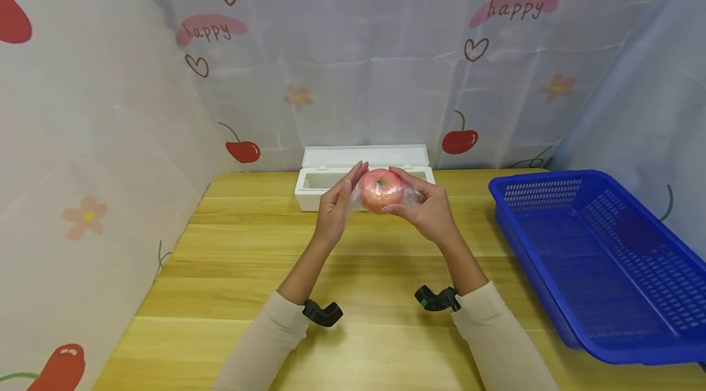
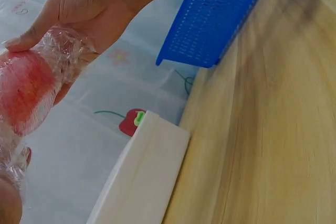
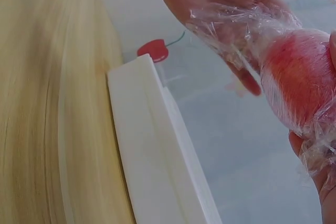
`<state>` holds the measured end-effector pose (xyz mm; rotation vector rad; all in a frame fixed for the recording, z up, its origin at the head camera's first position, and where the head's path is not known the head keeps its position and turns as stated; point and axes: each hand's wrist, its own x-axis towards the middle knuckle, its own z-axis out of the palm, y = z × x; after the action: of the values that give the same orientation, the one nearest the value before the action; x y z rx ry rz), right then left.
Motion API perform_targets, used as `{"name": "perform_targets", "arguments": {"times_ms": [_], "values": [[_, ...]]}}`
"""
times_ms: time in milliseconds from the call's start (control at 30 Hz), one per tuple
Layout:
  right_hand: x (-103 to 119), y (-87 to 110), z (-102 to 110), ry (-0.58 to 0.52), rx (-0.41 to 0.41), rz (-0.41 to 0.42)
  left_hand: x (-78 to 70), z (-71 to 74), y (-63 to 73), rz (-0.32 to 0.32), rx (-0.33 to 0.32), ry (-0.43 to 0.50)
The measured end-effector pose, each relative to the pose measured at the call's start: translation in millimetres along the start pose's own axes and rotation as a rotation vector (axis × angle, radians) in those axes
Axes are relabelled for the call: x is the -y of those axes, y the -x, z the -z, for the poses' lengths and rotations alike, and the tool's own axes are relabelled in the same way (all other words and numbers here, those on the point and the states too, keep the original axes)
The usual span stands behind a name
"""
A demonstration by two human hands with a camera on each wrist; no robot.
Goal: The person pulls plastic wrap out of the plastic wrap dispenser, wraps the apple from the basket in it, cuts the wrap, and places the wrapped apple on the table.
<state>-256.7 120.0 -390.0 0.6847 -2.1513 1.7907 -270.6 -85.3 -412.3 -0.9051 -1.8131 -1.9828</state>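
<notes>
Right hand [image 1: 432, 212] grips apple [image 1: 382, 192], fingers curled; left hand [image 1: 333, 210] fingers fairly straight against loose film [image 3: 239, 27]. Apple between both, above worktop [image 1: 248, 247]. Judged best: right steadies lightly, left smooths film untorn.

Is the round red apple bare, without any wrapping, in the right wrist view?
No, crinkled clear plastic film covers the round red apple, bunching at both its sides.

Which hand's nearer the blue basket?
Right. The right hand holds the wrapped apple, left of the blue basket; the left hand is farther left, on the apple's opposite side.
</notes>
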Motion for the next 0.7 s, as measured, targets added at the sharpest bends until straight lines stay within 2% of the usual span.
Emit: {"name": "perform_targets", "arguments": {"times_ms": [100, 200, 400, 433, 500, 633, 700], "values": [[0, 0.0, -3, 0.007, 0.004, 0.018, -0.7, -2.6, 1.5, 0.055, 0.044, -0.022], [0, 0.4, -6, 0.031, -0.011, 0.037, -1.4, -8.3, 4.3, 0.078, 0.048, -0.046], [1, 1.9, -11, 0.064, -0.050, 0.027, 1.7, -18.1, 8.4, 0.064, -0.007, -0.061], [-3, 1.6, -12, 0.061, -0.056, 0.028, 6.4, -18.5, 9.0, 0.054, -0.018, -0.068], [-14, 0.8, -12, 0.062, -0.067, 0.036, 6.3, -20.9, 9.1, 0.052, -0.040, -0.077], [-34, -1.5, -12, 0.063, -0.091, 0.070, 2.3, -24.6, 9.1, 0.075, -0.059, -0.091], [-35, -1.5, -12, 0.067, -0.100, 0.076, -3.7, -26.4, 8.9, 0.096, -0.062, -0.092]]}}
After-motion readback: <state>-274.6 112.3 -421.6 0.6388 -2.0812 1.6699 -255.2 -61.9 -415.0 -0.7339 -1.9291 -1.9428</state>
